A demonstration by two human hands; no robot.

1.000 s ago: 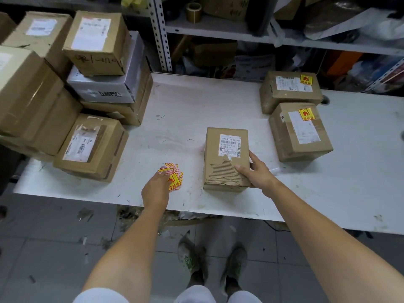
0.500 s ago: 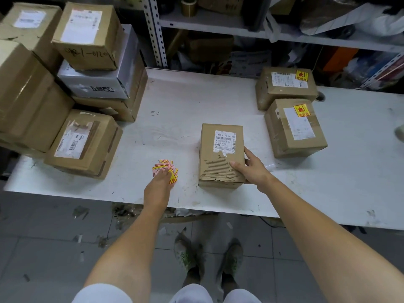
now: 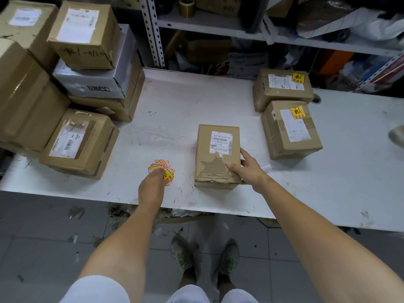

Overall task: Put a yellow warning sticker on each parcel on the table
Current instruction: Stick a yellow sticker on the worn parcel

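Observation:
A small brown parcel [image 3: 216, 154] with a white label and a torn top stands in the middle of the white table [image 3: 349, 193]. It carries no yellow sticker. My right hand [image 3: 247, 169] grips its near right corner. My left hand [image 3: 152, 185] rests its fingertips on a small pile of yellow-and-red warning stickers [image 3: 164, 168] lying left of the parcel. Whether a sticker is pinched I cannot tell. Two parcels at the right, the far one [image 3: 282, 88] and the near one [image 3: 290, 130], each bear a yellow sticker.
A stack of cardboard boxes [image 3: 87, 60] fills the table's left end, with one labelled box [image 3: 78, 143] lying nearest the front edge. Metal shelving [image 3: 153, 31] with clutter stands behind the table. My feet are on the tiled floor below the table edge.
Both hands stay where they were, left on the sticker pile and right on the parcel. Only the head camera has shifted slightly.

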